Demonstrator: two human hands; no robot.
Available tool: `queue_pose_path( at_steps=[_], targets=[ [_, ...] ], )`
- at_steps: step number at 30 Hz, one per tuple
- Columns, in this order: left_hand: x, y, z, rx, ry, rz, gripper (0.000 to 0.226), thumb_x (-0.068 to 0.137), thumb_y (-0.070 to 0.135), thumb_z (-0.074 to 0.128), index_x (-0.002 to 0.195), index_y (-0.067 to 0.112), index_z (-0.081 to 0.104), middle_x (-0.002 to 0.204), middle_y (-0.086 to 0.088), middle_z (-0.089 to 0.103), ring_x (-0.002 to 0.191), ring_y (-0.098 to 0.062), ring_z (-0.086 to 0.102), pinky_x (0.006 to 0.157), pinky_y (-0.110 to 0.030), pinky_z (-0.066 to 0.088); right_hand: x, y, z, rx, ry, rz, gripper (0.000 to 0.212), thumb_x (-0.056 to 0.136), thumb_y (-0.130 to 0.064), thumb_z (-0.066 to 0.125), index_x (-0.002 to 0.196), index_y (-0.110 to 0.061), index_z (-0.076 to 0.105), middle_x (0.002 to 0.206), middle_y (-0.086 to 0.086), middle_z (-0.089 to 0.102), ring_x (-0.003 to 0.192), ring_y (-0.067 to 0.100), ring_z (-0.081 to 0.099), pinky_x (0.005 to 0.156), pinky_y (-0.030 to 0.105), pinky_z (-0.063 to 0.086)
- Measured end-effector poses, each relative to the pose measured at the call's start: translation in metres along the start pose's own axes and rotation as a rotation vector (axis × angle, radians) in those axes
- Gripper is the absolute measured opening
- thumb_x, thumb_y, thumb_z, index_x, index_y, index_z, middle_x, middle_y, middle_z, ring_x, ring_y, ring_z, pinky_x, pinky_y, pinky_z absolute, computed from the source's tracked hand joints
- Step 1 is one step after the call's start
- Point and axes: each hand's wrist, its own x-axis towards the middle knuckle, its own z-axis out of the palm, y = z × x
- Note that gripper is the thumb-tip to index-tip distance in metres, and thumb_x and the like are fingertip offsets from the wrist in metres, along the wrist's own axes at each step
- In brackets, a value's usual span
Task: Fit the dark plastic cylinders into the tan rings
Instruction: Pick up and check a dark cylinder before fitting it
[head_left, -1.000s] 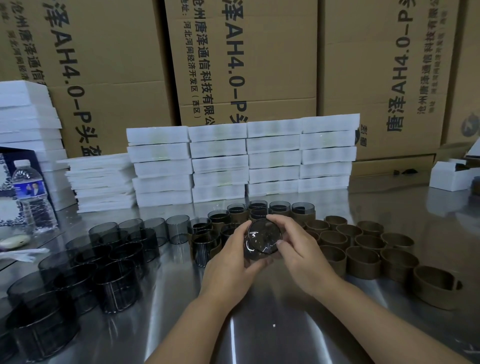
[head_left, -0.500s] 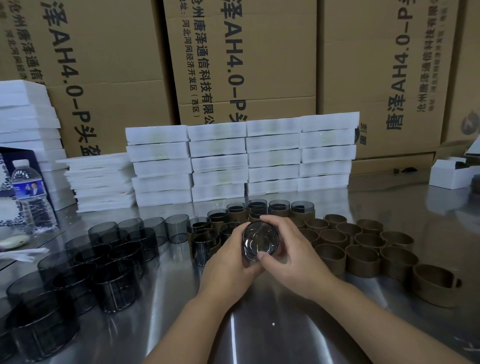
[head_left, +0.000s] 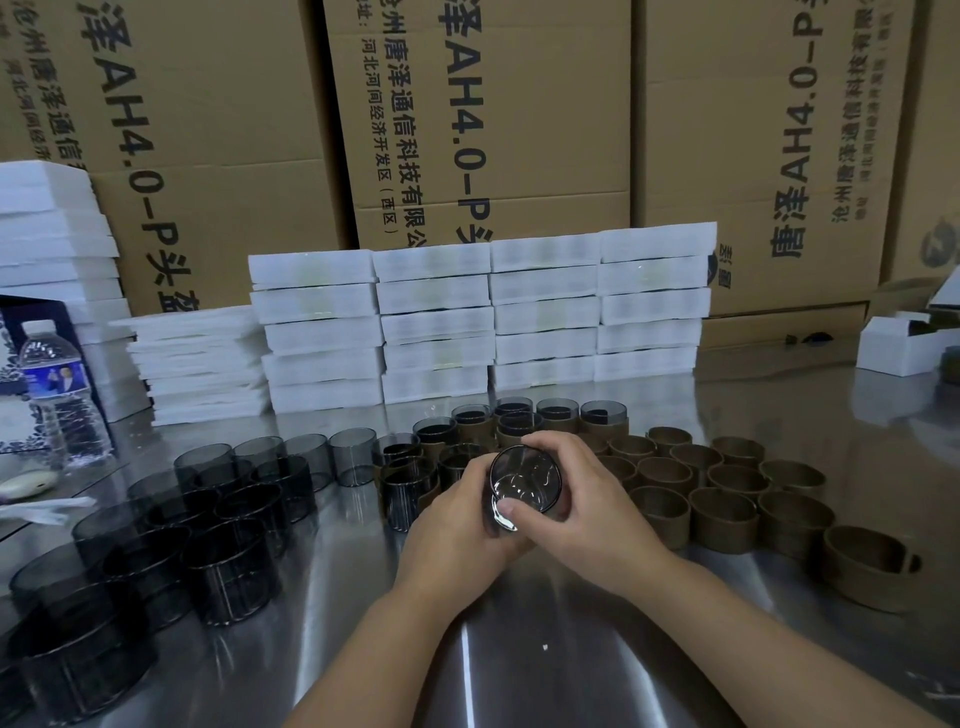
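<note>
Two hands are closed round one dark cylinder (head_left: 524, 480), which is held just above the steel table (head_left: 519, 649) in the middle of the view, with one open end turned toward the camera. The left hand (head_left: 457, 525) is cupped round its left and lower side. The right hand (head_left: 592, 499) is wrapped over its top and right side, and the right thumb (head_left: 506, 512) is laid on the near rim. Whether a ring is already round this cylinder cannot be told, because its wall is covered by the fingers. The step in hand is judged to be the pressing of the cylinder into a ring. To do it well, the two parts should be kept on one axis, so that the cylinder does not enter tilted and jam on one side. The push should be spread round the rim and not given at one point only, since the thin wall is likely to be squeezed out of round by a hard grip. The ring should be supported from behind by the left hand while the cylinder is pushed by the right. The depth can be checked against the finished pieces (head_left: 558, 415) standing just behind the hands. Many loose cylinders (head_left: 228, 519) are waiting at the left, and the empty tan rings (head_left: 722, 514) are grouped at the right, within easy reach.
</note>
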Motion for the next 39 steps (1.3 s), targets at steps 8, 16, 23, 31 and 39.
queue_pose_path(
  at_steps=[8, 16, 23, 31, 39],
  targets=[
    [-0.002, 0.004, -0.001, 0.035, -0.018, 0.052, 0.064, 0.054, 0.069, 0.056, 0.114, 0.064, 0.034, 0.099, 0.047, 0.053, 0.088, 0.017, 0.055, 0.067, -0.014, 0.044, 0.000, 0.000, -0.002, -0.033, 0.023, 0.049, 0.056, 0.057, -0.075, 0.059, 0.099, -0.045, 0.039, 0.103, -0.027, 0.051, 0.098, -0.009, 0.052, 0.082, 0.021, 0.046],
    [-0.001, 0.006, 0.000, 0.075, -0.063, 0.098, 0.070, 0.052, 0.067, 0.061, 0.116, 0.063, 0.033, 0.089, 0.036, 0.061, 0.087, 0.017, 0.055, 0.062, -0.010, 0.040, 0.002, 0.006, -0.002, -0.049, 0.072, 0.047, 0.047, 0.060, -0.078, 0.054, 0.088, -0.044, 0.040, 0.085, -0.020, 0.056, 0.083, -0.006, 0.055, 0.066, 0.017, 0.040],
    [-0.002, 0.003, 0.000, 0.143, -0.091, 0.121, 0.077, 0.055, 0.070, 0.071, 0.119, 0.061, 0.029, 0.084, 0.041, 0.055, 0.081, 0.025, 0.049, 0.062, -0.004, 0.037, 0.004, 0.012, -0.002, -0.085, 0.094, 0.036, 0.024, 0.082, -0.061, 0.050, 0.078, -0.040, 0.041, 0.069, -0.014, 0.056, 0.068, -0.001, 0.056, 0.057, 0.016, 0.036],
    [-0.001, 0.004, 0.000, 0.150, -0.018, 0.115, 0.074, 0.054, 0.069, 0.067, 0.118, 0.063, 0.030, 0.091, 0.043, 0.055, 0.085, 0.025, 0.047, 0.066, -0.004, 0.036, 0.004, 0.015, -0.001, -0.034, 0.132, 0.042, 0.020, 0.101, -0.028, 0.036, 0.091, -0.044, 0.042, 0.083, -0.014, 0.059, 0.083, 0.001, 0.059, 0.071, 0.025, 0.049],
    [0.000, 0.002, 0.004, 0.014, 0.063, 0.121, 0.054, 0.058, 0.056, 0.080, 0.098, 0.061, 0.044, 0.108, 0.030, 0.048, 0.100, 0.016, 0.048, 0.076, -0.010, 0.040, 0.004, 0.015, -0.001, 0.038, 0.169, 0.031, 0.022, 0.102, -0.015, 0.036, 0.103, -0.035, 0.047, 0.095, -0.018, 0.058, 0.099, -0.009, 0.052, 0.076, 0.008, 0.041]
  ],
)
